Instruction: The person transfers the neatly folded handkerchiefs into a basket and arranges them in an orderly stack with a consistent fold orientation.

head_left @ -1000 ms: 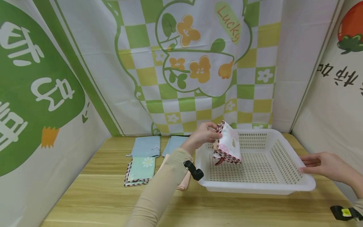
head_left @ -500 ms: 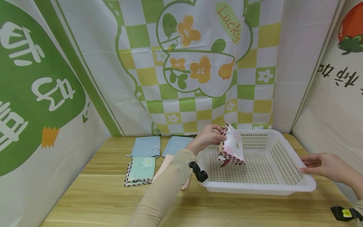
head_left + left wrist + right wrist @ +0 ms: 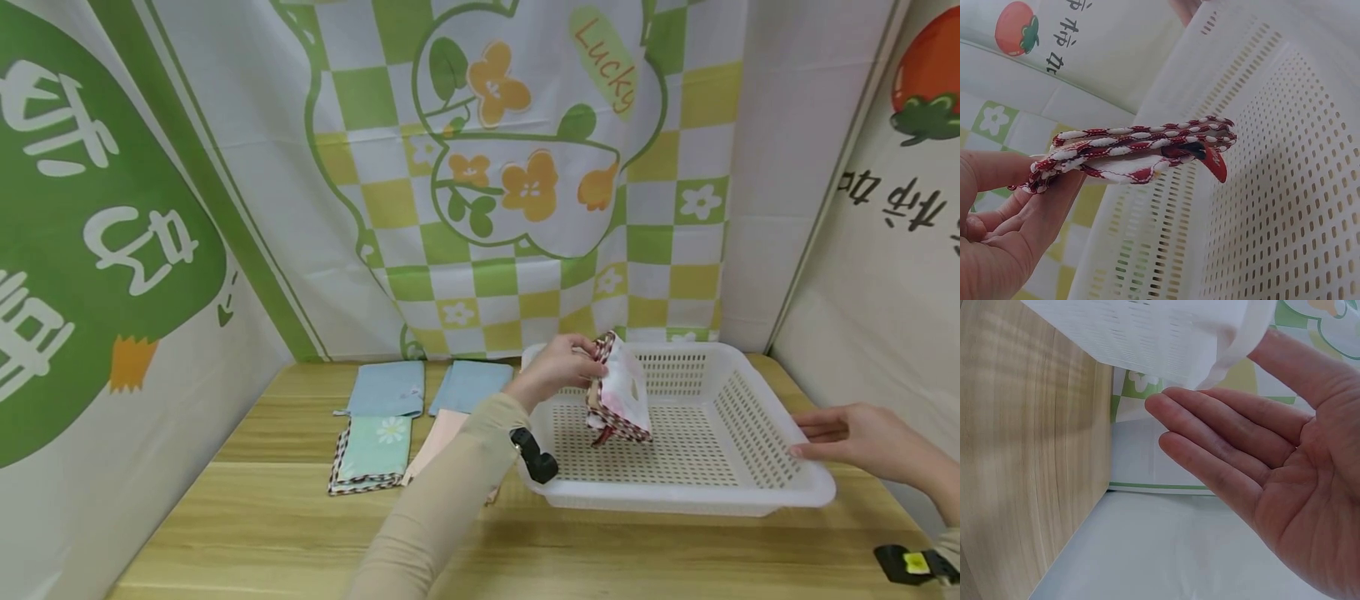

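Note:
My left hand (image 3: pixel 558 367) pinches a folded small towel (image 3: pixel 624 390) by one edge, thumb on one side and fingers on the other. The towel is white with pink print and has a dark red and white stitched border. It hangs tilted over the left part of a white plastic basket (image 3: pixel 675 493). In the left wrist view, its folded layers (image 3: pixel 1141 147) and a small red tag (image 3: pixel 1215 165) face the camera. My right hand (image 3: pixel 870 437) is at the basket's right rim, its fingers (image 3: pixel 1222 440) straight and its thumb against the rim.
Left of the basket, two light blue folded towels (image 3: pixel 386 387) lie at the back of the wooden table (image 3: pixel 247 500). In front of them are a mint green towel (image 3: pixel 378 450) with a daisy and a peach towel (image 3: pixel 438 437), partly hidden by my left sleeve. Printed cloth walls enclose the table.
My left hand has moved a little to the right and down with the towel, further over the basket. The right hand and the basket have stayed in place.

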A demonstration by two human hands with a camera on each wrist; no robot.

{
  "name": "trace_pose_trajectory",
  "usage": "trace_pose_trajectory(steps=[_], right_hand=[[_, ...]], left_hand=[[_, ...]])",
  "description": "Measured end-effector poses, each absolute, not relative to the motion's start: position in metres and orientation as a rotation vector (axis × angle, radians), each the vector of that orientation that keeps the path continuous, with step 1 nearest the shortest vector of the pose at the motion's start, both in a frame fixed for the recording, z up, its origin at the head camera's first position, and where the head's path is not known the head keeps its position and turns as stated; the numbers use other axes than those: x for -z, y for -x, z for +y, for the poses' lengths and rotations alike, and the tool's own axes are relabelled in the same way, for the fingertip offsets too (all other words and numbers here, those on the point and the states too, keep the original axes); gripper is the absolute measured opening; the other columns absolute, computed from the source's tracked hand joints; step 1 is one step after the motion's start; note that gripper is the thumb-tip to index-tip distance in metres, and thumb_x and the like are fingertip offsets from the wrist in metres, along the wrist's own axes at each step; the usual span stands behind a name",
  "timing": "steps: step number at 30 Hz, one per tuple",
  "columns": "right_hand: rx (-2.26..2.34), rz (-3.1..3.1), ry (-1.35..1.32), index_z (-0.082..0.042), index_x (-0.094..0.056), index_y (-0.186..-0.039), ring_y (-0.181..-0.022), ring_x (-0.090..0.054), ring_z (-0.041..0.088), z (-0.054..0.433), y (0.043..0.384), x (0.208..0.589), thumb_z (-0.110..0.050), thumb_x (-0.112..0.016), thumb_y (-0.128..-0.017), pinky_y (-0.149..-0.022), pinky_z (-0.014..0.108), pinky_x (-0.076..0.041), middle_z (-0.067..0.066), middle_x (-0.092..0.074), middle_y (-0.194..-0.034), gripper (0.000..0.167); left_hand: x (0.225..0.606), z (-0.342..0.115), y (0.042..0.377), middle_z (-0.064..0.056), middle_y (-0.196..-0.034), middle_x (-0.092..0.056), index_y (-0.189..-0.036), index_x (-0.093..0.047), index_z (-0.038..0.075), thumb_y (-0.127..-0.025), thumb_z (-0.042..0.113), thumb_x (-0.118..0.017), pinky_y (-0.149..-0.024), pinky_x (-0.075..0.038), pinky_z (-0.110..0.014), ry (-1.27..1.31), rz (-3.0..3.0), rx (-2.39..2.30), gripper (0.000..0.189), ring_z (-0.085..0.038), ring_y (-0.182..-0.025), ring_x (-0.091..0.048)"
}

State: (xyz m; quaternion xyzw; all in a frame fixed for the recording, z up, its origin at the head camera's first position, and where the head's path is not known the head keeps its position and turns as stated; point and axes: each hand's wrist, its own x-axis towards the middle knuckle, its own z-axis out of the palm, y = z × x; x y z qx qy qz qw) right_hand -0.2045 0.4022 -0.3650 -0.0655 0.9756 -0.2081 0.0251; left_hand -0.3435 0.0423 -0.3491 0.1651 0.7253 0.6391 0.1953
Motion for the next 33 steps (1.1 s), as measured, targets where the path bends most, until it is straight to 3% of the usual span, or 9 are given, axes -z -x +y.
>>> trace_pose_trajectory(steps=[33], right_hand=[[0.688, 2.998, 0.198, 0.015, -0.056, -0.12, -0.087, -0.068, 0.029, 0.404, 0.206, 0.367, -0.04, -0.071, -0.082, -0.065, 0.034, -0.057, 0.02, -0.07, -0.1, 0.068]], left_hand=[[0.365, 0.07, 0.344, -0.005, -0.083, -0.053, -0.085, -0.049, 0.003, -0.081, -0.011, -0.063, -0.064, -0.055, -0.029, -0.411, 1.908, -1.79, 0.02, -0.017, -0.066, -0.059]])
